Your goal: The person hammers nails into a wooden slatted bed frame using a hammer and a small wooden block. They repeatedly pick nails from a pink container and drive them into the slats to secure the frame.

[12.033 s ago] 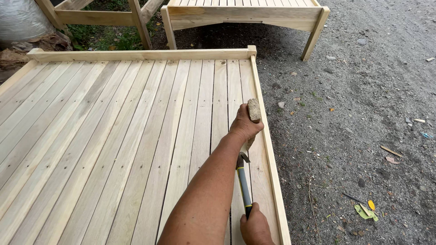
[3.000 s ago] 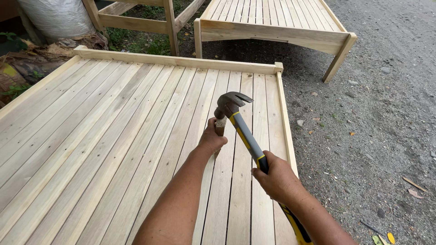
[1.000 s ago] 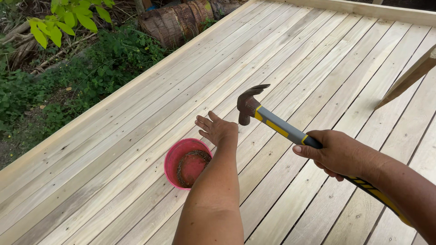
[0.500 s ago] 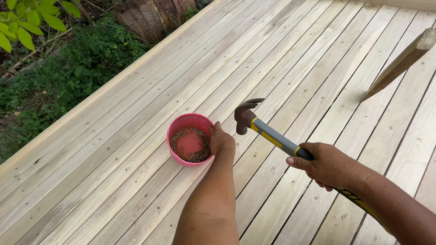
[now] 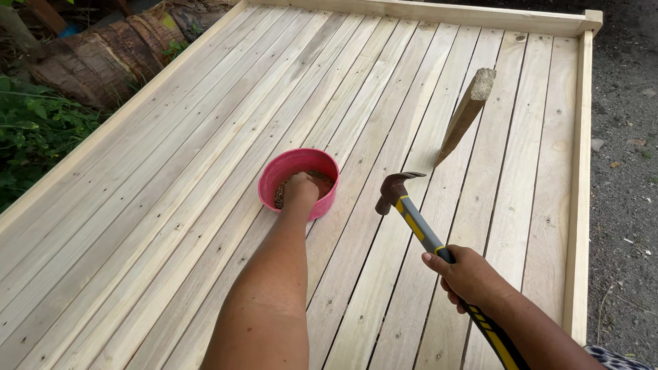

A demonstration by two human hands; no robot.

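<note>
A round pink bowl holding small dark nails sits on the pale wooden slat platform. My left hand reaches down inside the bowl, its fingers buried among the nails and hidden from view. My right hand grips the grey and yellow handle of a claw hammer, whose dark head hovers just right of the bowl, above the slats.
A short wooden stick stands tilted on the slats beyond the hammer. A raised rail borders the platform on the right, with gravel ground past it. Logs and green plants lie along the left side.
My left hand has gone from beside the bowl's rim down into the bowl. The hammer head has drifted right, away from the bowl. The view has tilted up toward the platform's far end.
</note>
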